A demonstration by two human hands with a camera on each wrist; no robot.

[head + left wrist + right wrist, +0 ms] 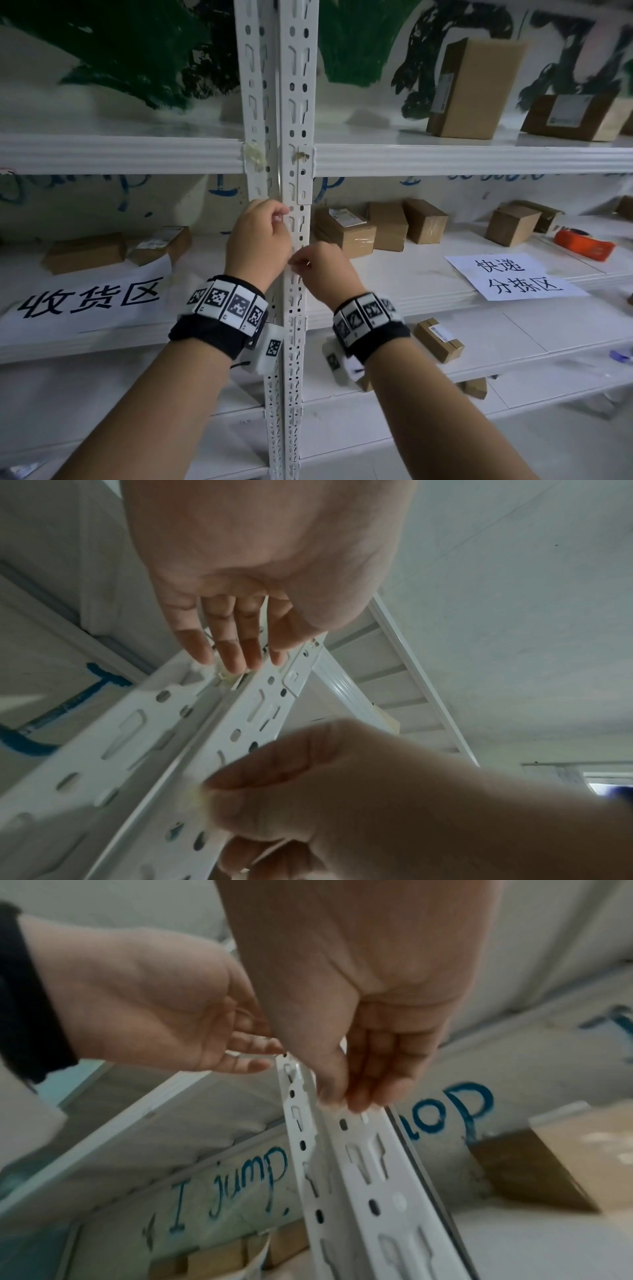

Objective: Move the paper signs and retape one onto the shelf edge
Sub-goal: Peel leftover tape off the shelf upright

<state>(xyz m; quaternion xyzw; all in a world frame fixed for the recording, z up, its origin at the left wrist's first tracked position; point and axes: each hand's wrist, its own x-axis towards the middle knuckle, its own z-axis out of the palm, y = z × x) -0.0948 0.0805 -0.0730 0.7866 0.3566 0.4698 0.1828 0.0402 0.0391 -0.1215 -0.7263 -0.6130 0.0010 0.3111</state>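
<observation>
Head view: two paper signs are seen lying flat on the shelf (428,284), one at left (89,298), one at right (513,277); light and limp, best lifted by the edges. Left hand (257,236) and right hand (322,270) are curled at the upright post (291,171).
Left wrist view: fingertips (236,664) are pressed at old tape residue (227,677).
Right wrist view: a pinch is suggested; whether anything is held cannot be told.

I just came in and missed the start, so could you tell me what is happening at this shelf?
A person is working with both hands at the white slotted upright between two shelf bays. The left hand and right hand pinch at its front, apparently at clear tape, though that is hard to see. Neither paper sign is up: the large sign lies on the left shelf, the smaller sign on the right shelf, near an orange tape dispenser.
</observation>
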